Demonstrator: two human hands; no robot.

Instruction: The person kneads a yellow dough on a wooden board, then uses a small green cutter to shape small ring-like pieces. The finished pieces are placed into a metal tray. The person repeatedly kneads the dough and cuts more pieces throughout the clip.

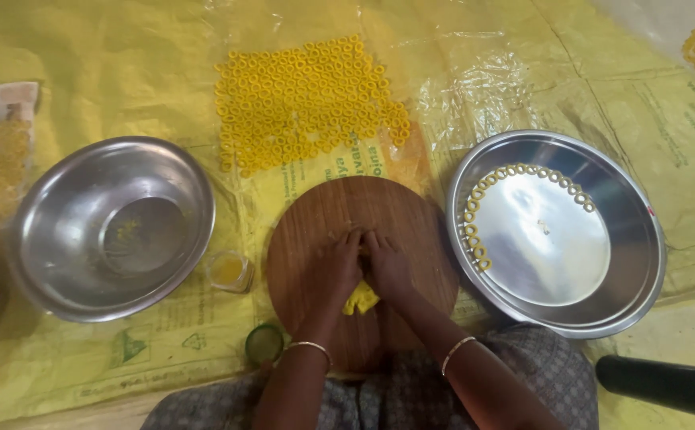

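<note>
A round wooden board [315, 215] lies in front of me on yellow sheeting. Both hands rest on it, side by side and pressed together. My left hand [339, 267] and my right hand [387, 267] cover a lump of yellow dough [361, 300], whose near end shows below my palms. The fingers curl down over the dough, and what lies under the fingertips is hidden. Each wrist wears a thin bangle.
Many yellow dough rings [307, 99] lie spread on clear plastic beyond the board. A steel plate [634, 239] at the right holds a curved row of rings. An empty steel bowl [52, 239] sits at the left. A small glass jar [230, 271] and a green lid [264, 344] stand near the board.
</note>
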